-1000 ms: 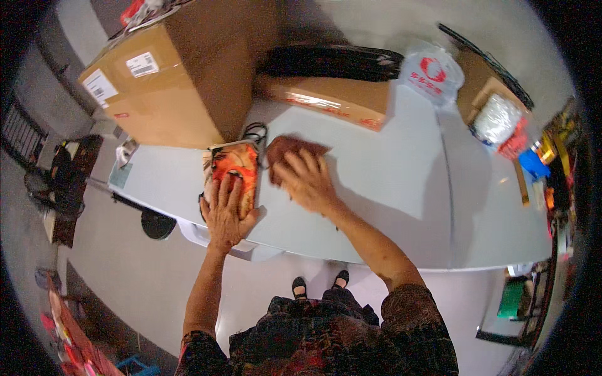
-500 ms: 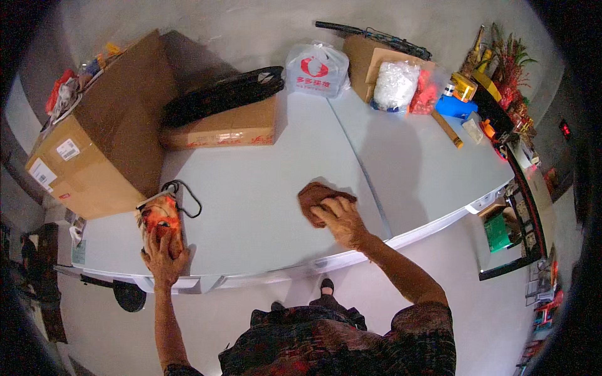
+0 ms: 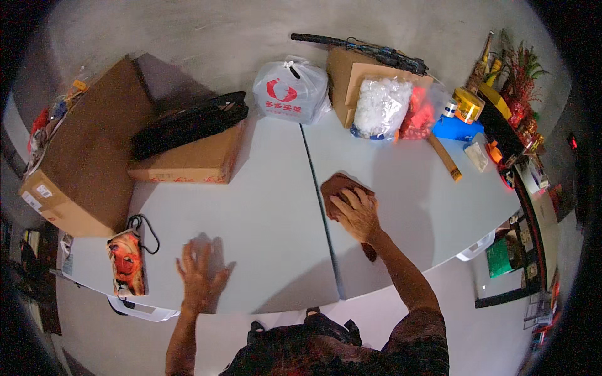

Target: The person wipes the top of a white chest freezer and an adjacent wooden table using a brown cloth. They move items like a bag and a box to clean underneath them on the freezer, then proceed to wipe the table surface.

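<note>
On the light-coloured table (image 3: 263, 250), my right hand (image 3: 359, 214) presses on a folded brown cloth (image 3: 338, 185), its fingers bent over it. The cloth lies just right of the dark seam between two tabletops, and a loose end of it shows below my wrist. My left hand (image 3: 199, 276) is over the left tabletop with its fingers spread and nothing in them; whether it touches the surface I cannot tell. Left of it lies an orange patterned pouch (image 3: 127, 263) with a black cord loop, apart from the hand.
At the left stands a large cardboard box (image 3: 88, 150); beside it, a black bag (image 3: 188, 128) rests on a flat carton (image 3: 188, 169). Along the back are a white plastic bag (image 3: 291, 94), a bag of white pieces (image 3: 382, 109) and a blue container (image 3: 456, 128). A stick (image 3: 446, 158) lies nearby.
My left hand has let go of the pouch and moved right. My right hand has carried the cloth rightward across the seam. The view has shifted to the right.
</note>
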The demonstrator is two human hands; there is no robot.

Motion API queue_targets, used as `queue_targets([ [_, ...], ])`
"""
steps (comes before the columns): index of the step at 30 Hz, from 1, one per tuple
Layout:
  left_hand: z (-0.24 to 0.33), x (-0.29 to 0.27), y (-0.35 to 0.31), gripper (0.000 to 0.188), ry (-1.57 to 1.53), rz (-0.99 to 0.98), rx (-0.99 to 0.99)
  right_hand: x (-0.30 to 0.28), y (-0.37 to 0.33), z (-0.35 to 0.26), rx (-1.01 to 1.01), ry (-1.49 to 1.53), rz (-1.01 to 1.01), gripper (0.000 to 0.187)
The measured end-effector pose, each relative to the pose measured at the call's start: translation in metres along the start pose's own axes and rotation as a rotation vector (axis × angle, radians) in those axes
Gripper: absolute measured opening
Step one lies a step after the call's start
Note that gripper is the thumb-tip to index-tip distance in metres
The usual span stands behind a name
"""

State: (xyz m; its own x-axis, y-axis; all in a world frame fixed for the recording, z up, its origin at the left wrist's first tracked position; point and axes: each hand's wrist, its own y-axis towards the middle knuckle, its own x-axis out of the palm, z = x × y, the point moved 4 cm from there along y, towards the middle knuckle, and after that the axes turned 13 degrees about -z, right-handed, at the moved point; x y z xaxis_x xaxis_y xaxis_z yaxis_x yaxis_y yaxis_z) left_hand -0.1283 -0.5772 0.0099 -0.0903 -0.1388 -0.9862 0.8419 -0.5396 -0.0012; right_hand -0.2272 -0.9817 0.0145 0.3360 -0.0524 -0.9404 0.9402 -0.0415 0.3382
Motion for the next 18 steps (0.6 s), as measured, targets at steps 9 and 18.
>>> queue_targets([
  [9, 0.097, 0.008, 0.031, 0.077, 0.042, -0.165, 0.039, 0.071, 0.150, 0.067, 0.039, -0.024, 0.254, 0.043],
  [18, 0.103, -0.002, 0.033, 0.077, 0.042, -0.211, 0.012, 0.097, 0.222, 0.100, 0.270, -0.064, 0.184, 0.041],
])
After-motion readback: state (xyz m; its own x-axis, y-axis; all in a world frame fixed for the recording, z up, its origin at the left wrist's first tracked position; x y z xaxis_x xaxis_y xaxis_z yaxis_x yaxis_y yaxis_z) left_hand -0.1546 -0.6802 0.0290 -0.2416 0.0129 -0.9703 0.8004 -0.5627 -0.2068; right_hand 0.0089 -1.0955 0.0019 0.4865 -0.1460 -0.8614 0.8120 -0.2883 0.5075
